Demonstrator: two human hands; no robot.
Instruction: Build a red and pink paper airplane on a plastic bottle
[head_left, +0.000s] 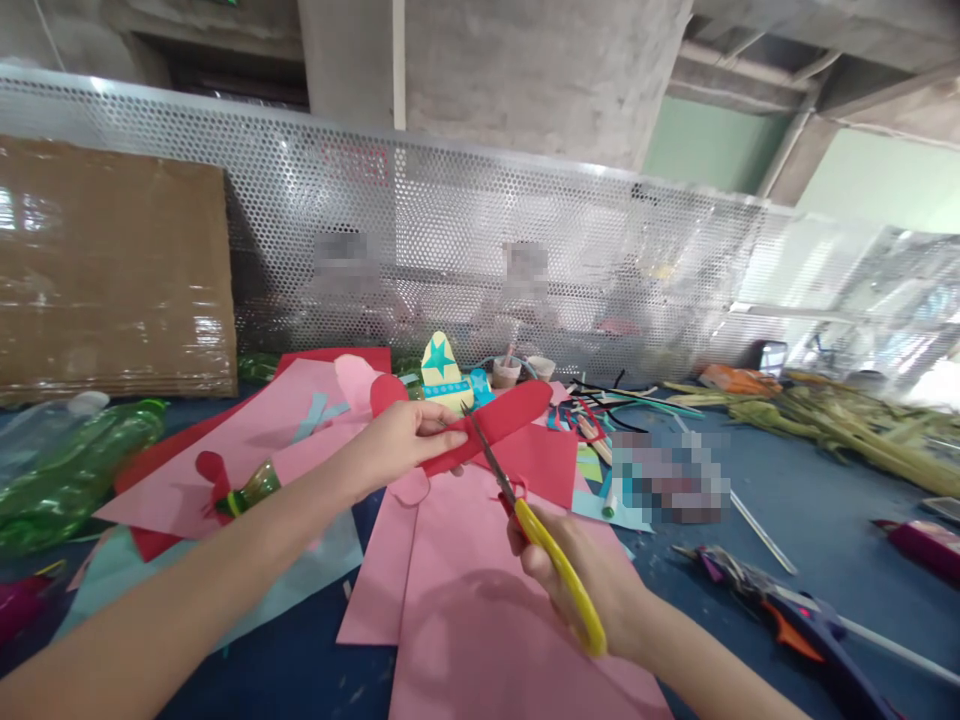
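My left hand [420, 437] pinches a red foam sheet piece [510, 412] with rounded ends, held up above the table. Yellow-handled scissors [559, 565] are in my right hand [581, 570], their blades lying against the red piece near my left fingertips. Whether the blades have cut into it I cannot tell. Beneath both hands spread large pink sheets [465, 590], with a red sheet [536, 460] on top. A cream cutout with a teal star [440, 360] stands just behind the red piece.
Green plastic bottles [82, 480] lie at the left, near a cardboard panel [112, 270]. A glue gun [810, 630] rests at the right front. Dried husks [817, 425] lie farther right, and paper cups [506, 373] stand at the back before a perforated metal screen [465, 230].
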